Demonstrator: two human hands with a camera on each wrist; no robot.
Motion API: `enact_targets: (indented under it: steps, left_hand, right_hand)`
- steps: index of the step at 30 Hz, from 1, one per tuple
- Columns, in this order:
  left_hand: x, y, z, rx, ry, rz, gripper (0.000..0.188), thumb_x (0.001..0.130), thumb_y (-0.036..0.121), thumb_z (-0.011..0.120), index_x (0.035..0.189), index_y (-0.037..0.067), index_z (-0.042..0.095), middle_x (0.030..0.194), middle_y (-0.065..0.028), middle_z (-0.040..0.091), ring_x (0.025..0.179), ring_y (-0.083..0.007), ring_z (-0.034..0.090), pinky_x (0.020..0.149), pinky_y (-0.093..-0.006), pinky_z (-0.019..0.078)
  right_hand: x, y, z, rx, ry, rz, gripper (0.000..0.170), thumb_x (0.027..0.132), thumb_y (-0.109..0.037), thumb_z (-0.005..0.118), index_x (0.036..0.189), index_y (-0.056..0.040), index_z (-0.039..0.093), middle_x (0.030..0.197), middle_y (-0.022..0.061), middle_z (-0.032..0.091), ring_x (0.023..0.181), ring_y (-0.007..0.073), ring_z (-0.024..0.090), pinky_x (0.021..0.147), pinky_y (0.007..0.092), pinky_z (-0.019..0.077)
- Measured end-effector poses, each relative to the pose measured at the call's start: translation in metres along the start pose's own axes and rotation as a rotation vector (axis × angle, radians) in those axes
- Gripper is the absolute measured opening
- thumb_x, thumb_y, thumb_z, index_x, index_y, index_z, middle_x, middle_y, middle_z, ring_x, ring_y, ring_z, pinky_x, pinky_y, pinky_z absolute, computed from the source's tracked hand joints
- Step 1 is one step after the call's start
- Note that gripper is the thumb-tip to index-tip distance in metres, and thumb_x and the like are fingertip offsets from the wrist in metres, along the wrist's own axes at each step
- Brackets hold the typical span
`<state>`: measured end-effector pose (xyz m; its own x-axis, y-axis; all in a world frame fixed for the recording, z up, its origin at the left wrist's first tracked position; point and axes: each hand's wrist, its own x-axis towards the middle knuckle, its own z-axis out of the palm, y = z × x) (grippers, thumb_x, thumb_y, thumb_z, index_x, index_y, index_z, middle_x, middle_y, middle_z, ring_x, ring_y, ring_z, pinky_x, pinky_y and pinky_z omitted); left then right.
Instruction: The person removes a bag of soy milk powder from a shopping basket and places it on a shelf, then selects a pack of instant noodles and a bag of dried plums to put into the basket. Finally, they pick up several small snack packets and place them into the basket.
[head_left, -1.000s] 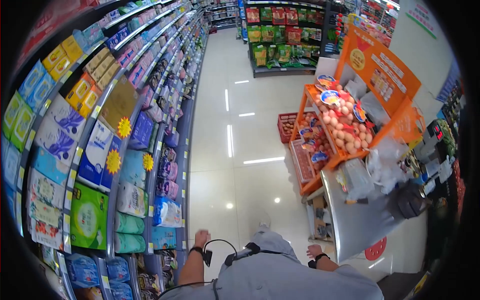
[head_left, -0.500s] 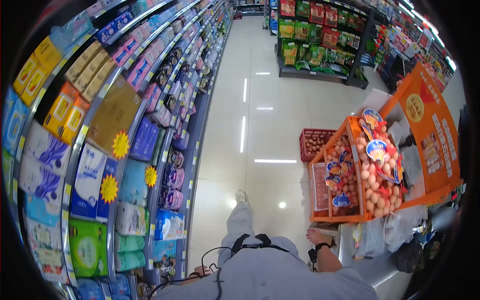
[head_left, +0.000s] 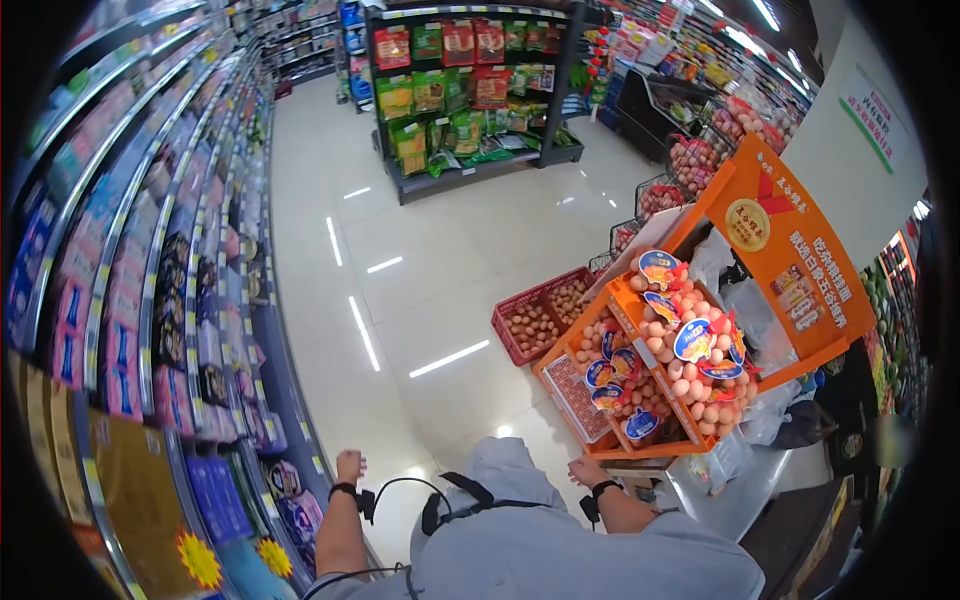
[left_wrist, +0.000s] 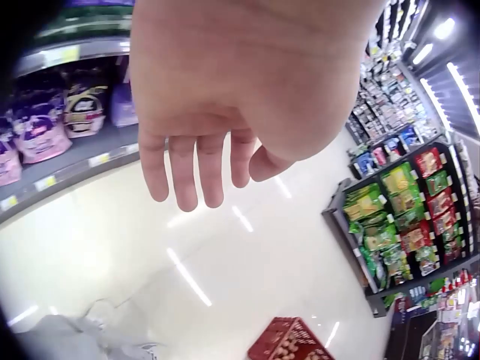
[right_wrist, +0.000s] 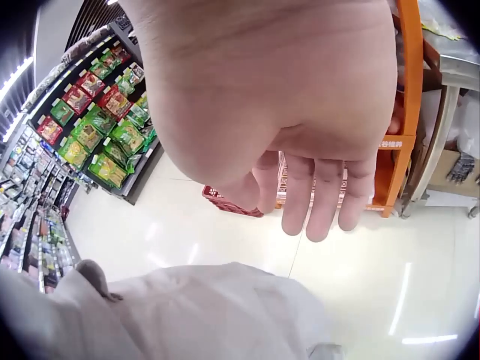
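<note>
Eggs (head_left: 690, 376) with blue labels (head_left: 693, 340) fill an orange stand (right_wrist: 409, 75) near the right hand (head_left: 585, 472), whose relaxed fingers (right_wrist: 324, 202) hold nothing. The left hand (head_left: 350, 467) hangs just as loose near shelves (left_wrist: 71, 172) of packets (left_wrist: 39, 129), apparently plastic-wrapped, though blur hides their print.

The left wrist view is cutting off the crate (left_wrist: 270, 339); in the right wrist view, fingers (right_wrist: 325, 202) are partly hiding the rack (right_wrist: 410, 75).
</note>
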<state>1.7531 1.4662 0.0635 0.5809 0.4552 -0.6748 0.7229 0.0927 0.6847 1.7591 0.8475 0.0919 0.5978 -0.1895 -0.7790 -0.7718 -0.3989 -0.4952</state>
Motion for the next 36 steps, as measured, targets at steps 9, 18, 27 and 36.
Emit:
enact_targets:
  steps: [9, 18, 27, 36]
  left_hand:
    - [0.132, 0.137, 0.03, 0.084, -0.132, 0.263, 0.018, 0.092, 0.015, 0.047, 0.092, 0.002, 0.06, 0.073, -0.0083, 0.063, 0.059, -0.0146, 0.061, 0.046, -0.0289, 0.0481]
    - [0.16, 0.126, 0.013, -0.166, -0.193, -0.511, 0.025, 0.086, 0.015, 0.044, 0.061, 0.014, 0.04, 0.05, -0.0014, 0.033, 0.038, -0.0176, 0.033, 0.035, -0.0329, 0.0265]
    - [0.323, 0.276, 0.056, -0.161, -0.257, -0.575, 0.023, 0.087, 0.019, 0.041, 0.064, 0.013, 0.041, 0.051, -0.003, 0.034, 0.039, -0.0184, 0.033, 0.036, -0.034, 0.0264]
    - [0.62, 0.607, 0.216, 0.295, -0.309, 0.041, 0.023, 0.086, 0.021, 0.053, 0.1, 0.003, 0.059, 0.084, -0.013, 0.066, 0.068, -0.022, 0.065, 0.055, -0.0341, 0.0507]
  right_hand:
    - [0.133, -0.009, 0.03, -0.18, -0.149, 0.158, 0.026, 0.086, -0.023, 0.054, 0.099, -0.0026, 0.063, 0.088, 0.0109, 0.068, 0.071, 0.0221, 0.066, 0.06, 0.0359, 0.0534]
    - [0.243, -0.269, 0.019, -0.071, -0.005, 0.046, 0.026, 0.084, -0.025, 0.052, 0.089, -0.0032, 0.066, 0.077, 0.0076, 0.066, 0.059, 0.0167, 0.061, 0.051, 0.0311, 0.0503]
    - [0.334, -0.48, -0.001, -0.054, 0.188, -0.294, 0.023, 0.082, -0.022, 0.056, 0.091, -0.0051, 0.07, 0.091, 0.0145, 0.069, 0.089, 0.0256, 0.066, 0.077, 0.0357, 0.0504]
    - [0.439, -0.44, 0.028, 0.157, -0.3, 0.101, 0.036, 0.09, -0.039, 0.045, 0.091, -0.0078, 0.062, 0.078, 0.0101, 0.065, 0.07, 0.0254, 0.065, 0.055, 0.0416, 0.051]
